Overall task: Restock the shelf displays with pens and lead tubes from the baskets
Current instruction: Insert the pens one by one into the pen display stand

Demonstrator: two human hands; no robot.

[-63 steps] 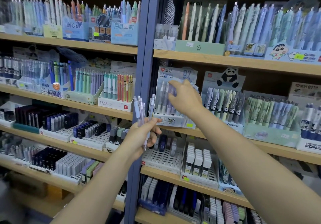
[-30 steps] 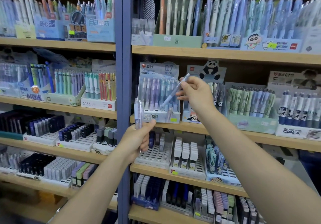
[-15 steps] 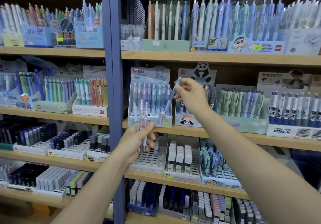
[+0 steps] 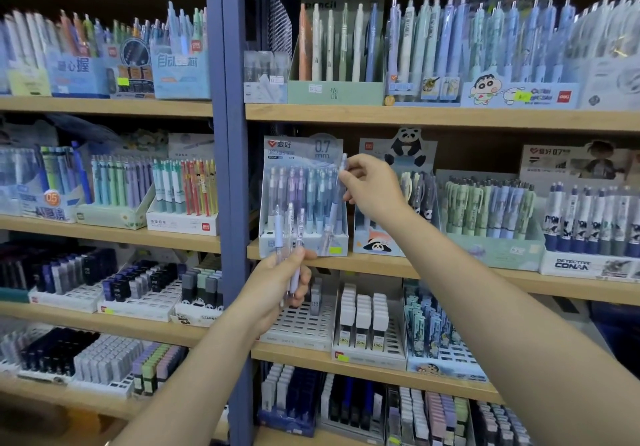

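A pale blue 0.7 mm pen display box point(image 4: 277, 241) stands on the middle shelf just right of the blue upright. My right hand point(image 4: 372, 187) pinches a clear lilac pen point(image 4: 335, 203) near its top and holds it almost upright over the box's right-hand slots. Lower down, in front of the box, my left hand point(image 4: 277, 290) grips a bunch of three similar pens point(image 4: 290, 227) with their caps pointing up. No basket is in view.
A blue steel upright point(image 4: 227, 203) divides the wooden shelves. A panda pen display point(image 4: 391, 238) sits right beside the box. Below it are a white slotted tray point(image 4: 298, 328) and lead tube racks point(image 4: 367, 324). More pen displays fill the upper shelf point(image 4: 415, 116).
My right hand has tipped its pen from slanted to nearly upright and lowered it toward the box's right side. The left hand has shifted right, in front of the box.
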